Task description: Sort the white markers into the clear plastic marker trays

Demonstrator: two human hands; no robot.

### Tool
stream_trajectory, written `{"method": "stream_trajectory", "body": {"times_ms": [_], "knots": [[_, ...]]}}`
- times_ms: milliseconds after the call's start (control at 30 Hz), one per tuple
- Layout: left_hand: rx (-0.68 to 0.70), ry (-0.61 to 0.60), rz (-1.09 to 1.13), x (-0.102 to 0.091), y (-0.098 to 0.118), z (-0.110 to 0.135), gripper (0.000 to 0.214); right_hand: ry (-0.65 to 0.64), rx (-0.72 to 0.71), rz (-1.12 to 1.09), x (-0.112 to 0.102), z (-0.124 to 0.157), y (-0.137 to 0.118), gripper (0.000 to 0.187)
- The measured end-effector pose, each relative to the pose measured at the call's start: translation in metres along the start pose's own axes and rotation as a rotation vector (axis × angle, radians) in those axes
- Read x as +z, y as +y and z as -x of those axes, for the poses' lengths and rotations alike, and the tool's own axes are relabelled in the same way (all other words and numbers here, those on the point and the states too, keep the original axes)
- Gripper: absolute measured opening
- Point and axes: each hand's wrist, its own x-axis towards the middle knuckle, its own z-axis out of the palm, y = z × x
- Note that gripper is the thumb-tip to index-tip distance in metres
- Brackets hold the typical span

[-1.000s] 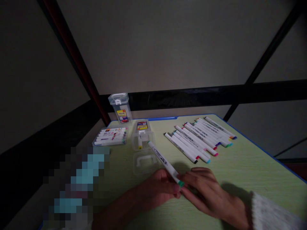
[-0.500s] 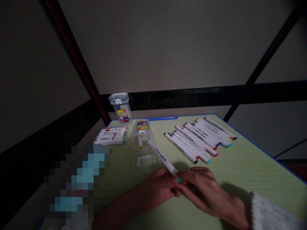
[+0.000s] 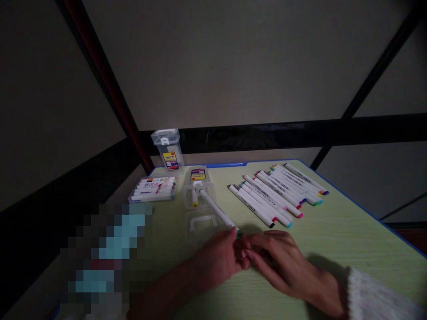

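Observation:
A white marker with green ends is gripped near its lower end by my left hand, thumb on top and fingers curled beneath. It slants up and to the left, its far tip over the clear open case. My right hand is beside the left, fingers stretched toward the marker's lower green end and the left fingertips. Its index finger and thumb are slightly apart, with nothing visible held between them. Inside the open case lies a yellow-ended marker; the case's clear lid with a handle extends toward me.
A row of white markers with coloured ends lies on the right of the pale green table. A closed clear case of markers lies at left; an upright clear case stands behind. A pixelated area covers the lower left.
The marker has moved slightly left and turned, its label now less visible. My left thumb has come up over its lower end, and my right fingers have slipped off its side.

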Motion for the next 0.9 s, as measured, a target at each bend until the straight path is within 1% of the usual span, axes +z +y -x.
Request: {"method": "stream_trajectory", "body": {"times_ms": [100, 167, 400, 533, 667, 900], "knots": [[-0.124, -0.018, 0.227, -0.002, 0.001, -0.003, 0.020, 0.003, -0.003, 0.018, 0.000, -0.001, 0.000, 0.017], [-0.151, -0.037, 0.309, -0.003, 0.002, -0.004, 0.019, -0.005, -0.004, 0.016, 0.000, -0.001, 0.000, 0.016], [-0.067, -0.098, 0.258, 0.003, 0.009, 0.002, 0.026, -0.029, -0.012, -0.006, 0.002, 0.002, 0.002, 0.015], [-0.049, -0.111, 0.235, 0.006, 0.012, 0.005, 0.028, -0.036, -0.004, -0.006, 0.001, 0.002, 0.001, 0.015], [-0.048, -0.110, 0.225, 0.006, 0.011, 0.004, 0.027, -0.023, -0.012, 0.002, 0.000, 0.001, 0.000, 0.015], [-0.026, -0.126, 0.173, 0.002, 0.007, 0.002, 0.030, -0.048, -0.006, 0.002, 0.001, 0.001, 0.002, 0.018]]}}
